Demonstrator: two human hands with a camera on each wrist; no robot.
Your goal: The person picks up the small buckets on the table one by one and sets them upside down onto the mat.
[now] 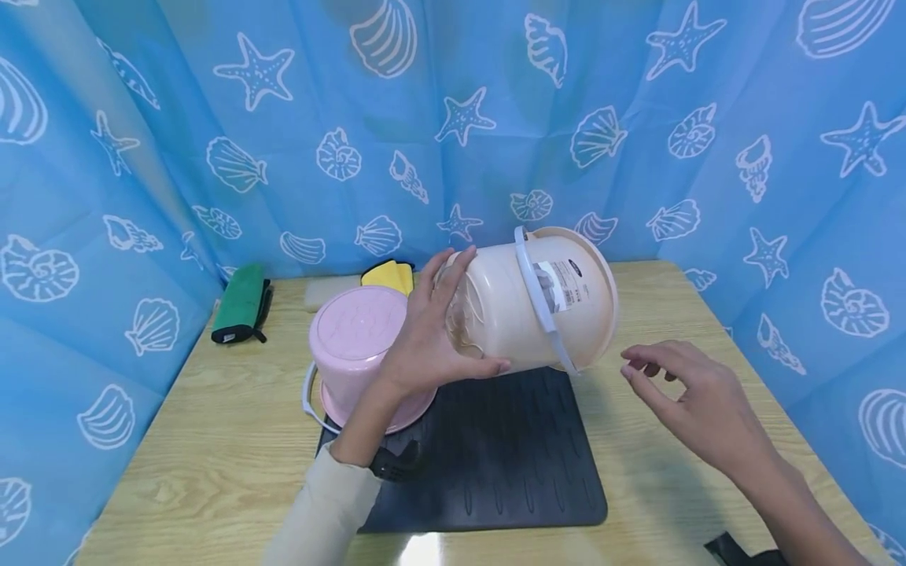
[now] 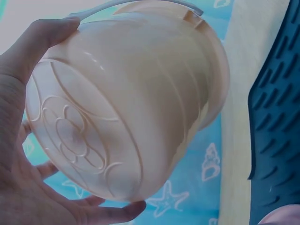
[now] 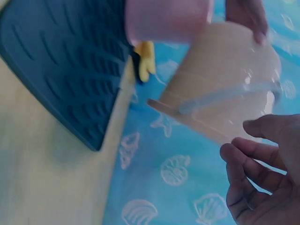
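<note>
A cream plastic bucket [image 1: 502, 314] is held on its side above the black ridged mat [image 1: 510, 456], its mouth toward the right. My left hand [image 1: 432, 330] grips it round the base, with thumb and fingers spread over the wall; the moulded flower pattern of the base [image 2: 72, 136] faces the left wrist camera. A pale grey-blue handle [image 1: 535, 287] hangs across its side near a paper label. To the right of the rim, my right hand [image 1: 690, 393] hovers with loosely bent fingers and holds nothing. The bucket's inside is hidden.
A pink bucket [image 1: 357, 338] stands upside down on the mat's left back corner. Behind it lie a yellow cloth-like item [image 1: 389, 275] and a pale flat piece [image 1: 327, 292]. A green rolled item [image 1: 241, 303] sits at the back left. A shell-patterned blue curtain [image 1: 453, 118] surrounds the table.
</note>
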